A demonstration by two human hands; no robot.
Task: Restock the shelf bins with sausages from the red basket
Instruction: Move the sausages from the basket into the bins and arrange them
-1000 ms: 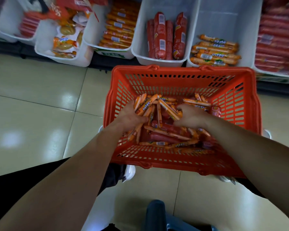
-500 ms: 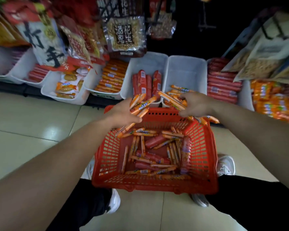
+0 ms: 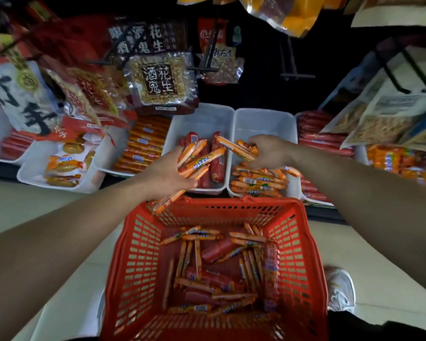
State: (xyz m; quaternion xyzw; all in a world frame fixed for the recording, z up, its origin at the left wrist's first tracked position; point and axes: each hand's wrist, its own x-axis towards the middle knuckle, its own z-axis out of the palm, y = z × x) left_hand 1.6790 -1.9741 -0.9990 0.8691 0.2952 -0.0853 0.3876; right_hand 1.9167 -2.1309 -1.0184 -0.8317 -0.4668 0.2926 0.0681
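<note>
The floor (image 3: 47,217) is covered with pale tiles, and on it, between the person's feet, stands the red basket (image 3: 303,254), an openwork plastic basket whose bottom is covered with a loose layer of sausages (image 3: 199,267): many thin orange ones lying in all directions and some thicker red ones under them. Behind the basket, along the low shelf, there is a row of white bins. The middle bin (image 3: 194,124) holds thick red sausages (image 3: 217,168) standing side by side, and the bin to its right (image 3: 263,121) has a small pile of thin orange sausages (image 3: 256,180) at its front end, while its back part is bare. More to the left, another bin (image 3: 143,148) is filled with orange sticks in neat rows, and the next one (image 3: 30,173) holds yellow snack packets. Above the bins hang bags of peanuts (image 3: 158,80) and other snacks. The left hand (image 3: 172,173) is over the front edge of the middle bin and is clenched around a bundle of orange sausages (image 3: 197,158), some of which point up and some hang down to the basket rim. The right hand (image 3: 268,151) is inside the right bin, just above the pile, and it grasps a few orange sausages (image 3: 236,147) that stick out to the left. A white shoe (image 3: 340,289) is visible beside the basket on the right.
</note>
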